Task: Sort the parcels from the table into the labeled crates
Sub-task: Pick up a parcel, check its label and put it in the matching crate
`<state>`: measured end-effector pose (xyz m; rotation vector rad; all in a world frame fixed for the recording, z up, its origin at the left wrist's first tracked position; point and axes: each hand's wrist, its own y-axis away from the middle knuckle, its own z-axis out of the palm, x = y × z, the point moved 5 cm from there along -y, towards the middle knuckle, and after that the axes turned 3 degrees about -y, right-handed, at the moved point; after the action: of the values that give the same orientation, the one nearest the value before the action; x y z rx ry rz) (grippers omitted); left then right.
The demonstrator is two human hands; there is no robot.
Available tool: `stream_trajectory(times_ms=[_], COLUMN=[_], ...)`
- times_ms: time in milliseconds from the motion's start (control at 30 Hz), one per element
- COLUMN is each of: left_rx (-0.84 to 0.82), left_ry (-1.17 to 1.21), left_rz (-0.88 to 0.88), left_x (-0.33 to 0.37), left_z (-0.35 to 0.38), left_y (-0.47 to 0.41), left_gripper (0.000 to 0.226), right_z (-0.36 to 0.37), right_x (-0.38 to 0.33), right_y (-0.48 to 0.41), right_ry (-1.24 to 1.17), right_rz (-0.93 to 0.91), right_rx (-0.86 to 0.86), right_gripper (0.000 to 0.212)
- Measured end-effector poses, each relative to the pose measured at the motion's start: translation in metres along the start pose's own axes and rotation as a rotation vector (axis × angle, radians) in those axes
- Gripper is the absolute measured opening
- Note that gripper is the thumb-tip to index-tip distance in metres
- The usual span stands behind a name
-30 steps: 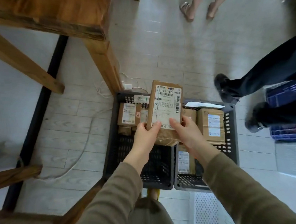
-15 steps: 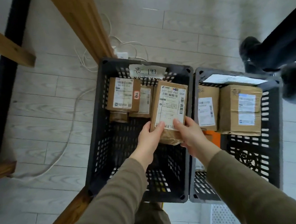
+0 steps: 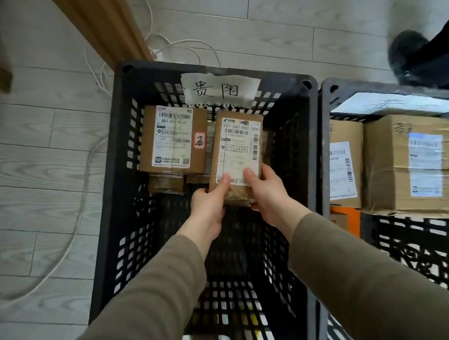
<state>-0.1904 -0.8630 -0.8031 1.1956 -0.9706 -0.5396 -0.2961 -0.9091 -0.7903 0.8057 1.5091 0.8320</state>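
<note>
Both hands are on it: the left hand [image 3: 207, 204] and the right hand [image 3: 269, 193] pinch the near end of the brown cardboard parcel [image 3: 237, 153], thumbs pressed on its white shipping label, fingers curled underneath. They hold it inside the black slatted crate [image 3: 109, 176], whose far wall bears the handwritten label [image 3: 219, 90]; whether it rests on anything below, I cannot tell. Just beyond and left of the fingers lies another labelled parcel [image 3: 172, 138] in the same crate. Right of the fingers, past the wall, the second black crate [image 3: 326, 91] holds cardboard boxes [image 3: 410, 165], and a white cable [image 3: 73, 229] trails over the floor well to their left.
</note>
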Motion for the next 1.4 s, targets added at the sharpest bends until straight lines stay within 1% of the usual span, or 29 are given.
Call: stream_trajectory(times_ms=[100, 200, 333, 500, 667, 867, 1133, 1300, 1400], left_rx=[0.032, 0.057, 0.062, 0.075, 0.081, 0.132, 0.144, 0.153, 0.142], left_ry=[0.092, 0.159, 0.199, 0.231, 0.122, -0.046, -0.058, -0.069, -0.095], left_rz=[0.023, 0.046, 0.043, 0.027, 0.009, -0.011, 0.006, 0.024, 0.056], left_x=[0.005, 0.010, 0.016, 0.022, 0.021, 0.019, 0.023, 0.037, 0.047], left_z=[-0.001, -0.002, 0.000, 0.007, 0.006, -0.003, -0.007, -0.005, -0.006], left_y=[-0.013, -0.022, -0.027, -0.032, -0.036, -0.035, -0.018, 0.007, 0.029], left_gripper=[0.040, 0.043, 0.036, 0.037, 0.040, 0.052, 0.040, 0.045, 0.043], right_z=[0.011, 0.019, 0.023, 0.027, 0.027, 0.024, 0.021, 0.017, 0.012], right_x=[-0.003, -0.005, -0.006, -0.011, -0.011, -0.019, -0.025, -0.033, -0.041], right_y=[-0.014, -0.026, -0.036, -0.043, -0.045, -0.039, -0.024, -0.005, 0.015], right_ry=[-0.002, 0.008, 0.011, 0.031, 0.081, 0.073, 0.132, 0.133, 0.151], right_rz=[-0.044, -0.085, -0.093, -0.084, -0.087, -0.059, -0.063, -0.027, 0.001], right_rx=[0.005, 0.013, 0.037, 0.057, 0.058, 0.042, 0.069, 0.093, 0.107], right_gripper=[0.039, 0.037, 0.037, 0.039, 0.038, 0.034, 0.035, 0.038, 0.037])
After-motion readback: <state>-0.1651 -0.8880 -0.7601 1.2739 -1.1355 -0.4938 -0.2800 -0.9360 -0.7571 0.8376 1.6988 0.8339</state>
